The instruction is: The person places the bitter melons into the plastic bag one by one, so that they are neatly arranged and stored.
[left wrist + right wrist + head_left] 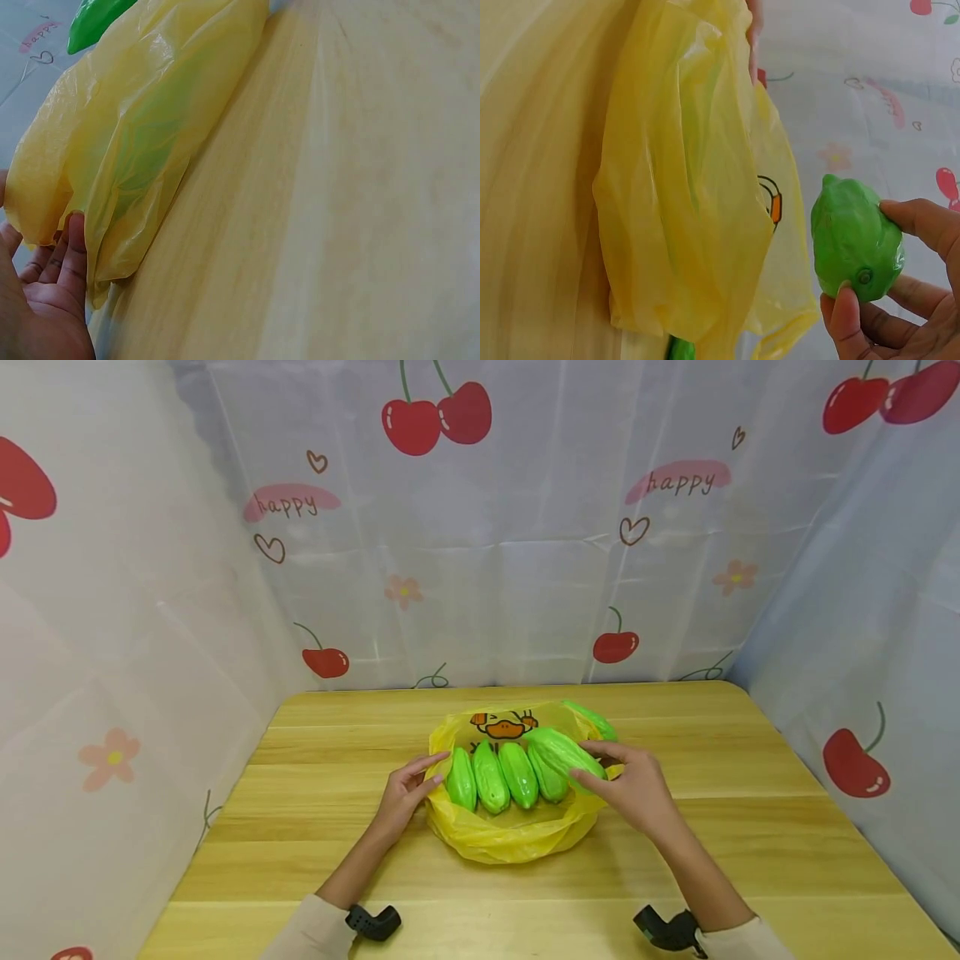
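Observation:
A yellow plastic bag with a cartoon duck print sits open on the table, several glossy green gourds side by side inside it. My left hand holds the bag's left rim between thumb and fingers; the left wrist view shows the fingers against the film. Over the bag's right side, my right hand grips another ridged green gourd between thumb and fingers. Its stem end faces the camera in the right wrist view, where the gourd is apart from the bag.
Another green gourd shows behind the bag's back right rim, partly hidden. The wooden table reaches back to a white curtain printed with cherries, which also hangs along both sides.

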The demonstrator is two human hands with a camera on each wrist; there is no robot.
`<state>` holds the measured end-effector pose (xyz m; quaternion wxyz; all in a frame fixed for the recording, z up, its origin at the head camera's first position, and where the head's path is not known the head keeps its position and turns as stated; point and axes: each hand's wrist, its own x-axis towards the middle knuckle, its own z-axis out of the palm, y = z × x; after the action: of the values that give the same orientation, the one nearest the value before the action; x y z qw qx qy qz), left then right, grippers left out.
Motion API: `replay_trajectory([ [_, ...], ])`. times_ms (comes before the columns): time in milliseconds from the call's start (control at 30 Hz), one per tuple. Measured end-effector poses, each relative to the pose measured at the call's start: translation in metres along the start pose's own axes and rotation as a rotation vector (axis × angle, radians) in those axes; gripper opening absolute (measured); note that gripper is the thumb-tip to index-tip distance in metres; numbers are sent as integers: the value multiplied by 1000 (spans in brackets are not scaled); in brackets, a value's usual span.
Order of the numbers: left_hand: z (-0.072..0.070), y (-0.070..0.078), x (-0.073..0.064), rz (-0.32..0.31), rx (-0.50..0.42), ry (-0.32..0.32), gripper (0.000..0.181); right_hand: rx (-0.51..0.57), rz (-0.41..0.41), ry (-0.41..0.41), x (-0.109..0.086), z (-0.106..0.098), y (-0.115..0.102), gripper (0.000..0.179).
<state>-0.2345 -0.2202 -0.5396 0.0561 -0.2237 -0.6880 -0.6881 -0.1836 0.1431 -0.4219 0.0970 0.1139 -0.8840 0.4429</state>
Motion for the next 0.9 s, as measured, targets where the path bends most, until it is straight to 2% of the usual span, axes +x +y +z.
replay_trajectory([
  [900, 0, -1, 0, 15, -7, -1, 38, 51, 4, -58, 8, 38, -10, 42],
])
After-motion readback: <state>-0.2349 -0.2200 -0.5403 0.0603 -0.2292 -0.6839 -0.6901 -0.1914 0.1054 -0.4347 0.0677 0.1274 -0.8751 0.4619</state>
